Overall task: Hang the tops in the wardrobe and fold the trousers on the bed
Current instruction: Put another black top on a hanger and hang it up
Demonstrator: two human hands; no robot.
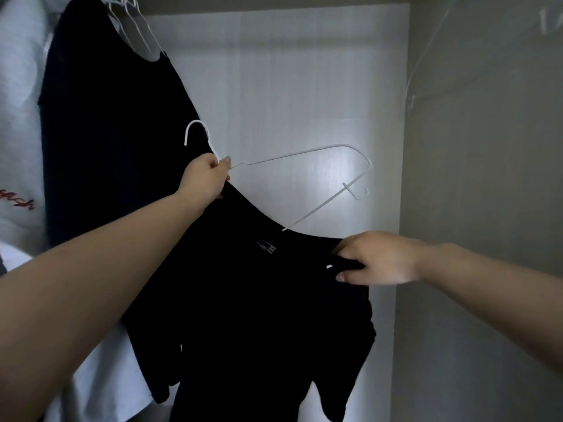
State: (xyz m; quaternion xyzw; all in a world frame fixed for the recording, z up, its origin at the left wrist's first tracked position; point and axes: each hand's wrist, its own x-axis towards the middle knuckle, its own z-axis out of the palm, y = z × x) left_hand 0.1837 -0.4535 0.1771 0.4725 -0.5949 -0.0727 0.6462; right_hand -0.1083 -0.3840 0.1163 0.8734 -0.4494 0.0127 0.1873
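You're facing into a pale wardrobe: light back panel w/ a bright glare patch in the middle, greyer side wall at right. The rail is cut off above the top edge, so you can't see what the hung items hook onto.

Top left, a dark top already hangs on white wire hangers; only their lower wires show, hooks out of view. Behind it, a white garment w/ red lettering, mostly cut off by the left edge; lettering too blurred to read.

Your left hand is curled round the neck of a white wire hanger, just under its hook, and also seems to pinch the black top at the collar edge. Hook points up and left. The hanger's long axis runs left to right, tilted down toward the right; its far shoulder is bare against the back panel, and the lower wire slips into the neckline near the label. Rest of the hanger inside the fabric is hidden.

Your right hand grips the black top at its right shoulder, thumb below, fingers over the fabric. A small white bit shows by the thumb; can't tell what it is. The top hangs down from both hands, neckline facing you, hem cut off at the bottom edge. Black-on-black folds are hard to separate.
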